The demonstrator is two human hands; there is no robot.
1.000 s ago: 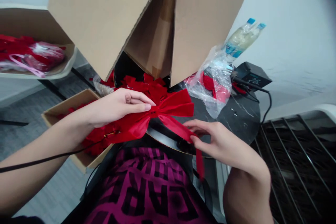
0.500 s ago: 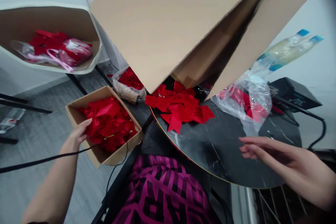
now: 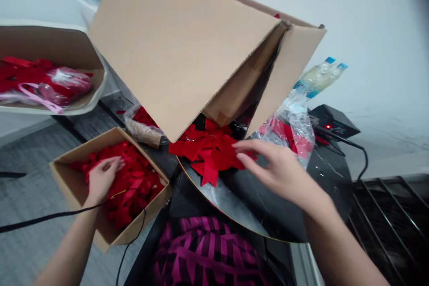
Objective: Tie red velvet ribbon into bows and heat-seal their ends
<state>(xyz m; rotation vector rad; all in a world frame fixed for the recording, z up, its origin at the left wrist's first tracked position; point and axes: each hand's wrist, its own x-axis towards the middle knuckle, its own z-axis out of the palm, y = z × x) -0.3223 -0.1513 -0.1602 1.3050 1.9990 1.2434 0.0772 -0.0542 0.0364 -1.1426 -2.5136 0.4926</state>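
Red ribbon pieces point(image 3: 134, 178), some looking like bows, fill an open cardboard box point(image 3: 62, 183) at the lower left. Over them is my left hand point(image 3: 103, 179), its fingers curled together; whether anything is pinched there is hidden. A second pile of red ribbon pieces point(image 3: 209, 154) lies on the round dark table point(image 3: 234, 205), below the gap of a large tilted cardboard box point(image 3: 174, 40). At the right edge of this pile my right hand point(image 3: 275, 165) reaches in, thumb and fingers apart, with nothing seen between them.
A white-rimmed bin point(image 3: 100, 80) on the left holds more red pieces and a pink plastic bag. A clear bag with red pieces point(image 3: 291, 132), bottles point(image 3: 320, 76) and a black device point(image 3: 335, 120) stand on the right. A black cord point(image 3: 50, 216) crosses my left forearm.
My right hand has moved left from the table's right side to the ribbon pile. My left hand has gone from the box's edge to over its contents, fingers curling. The view has shifted.
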